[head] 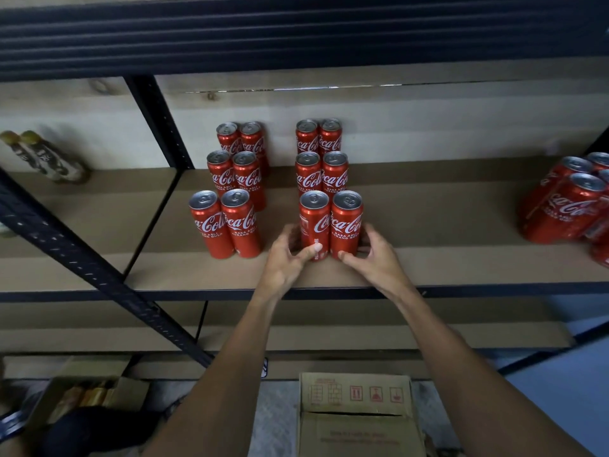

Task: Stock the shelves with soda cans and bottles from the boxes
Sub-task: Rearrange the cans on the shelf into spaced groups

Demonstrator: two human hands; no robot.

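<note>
At frame centre, on the brown shelf [428, 262], the left hand [286, 255] curls thumb and fingers round the left front can [314, 222], the right hand [374, 258] likewise round the apparently touching right front can [346, 222].

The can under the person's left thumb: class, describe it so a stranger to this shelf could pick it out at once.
Find the brown shelf board holding red cans in two-wide columns. Take the middle column, and its front pair nearest the edge. The front-left can is the one gripped by the left hand, its logo turned so only "Co" shows, unlike the front-right can.
</note>
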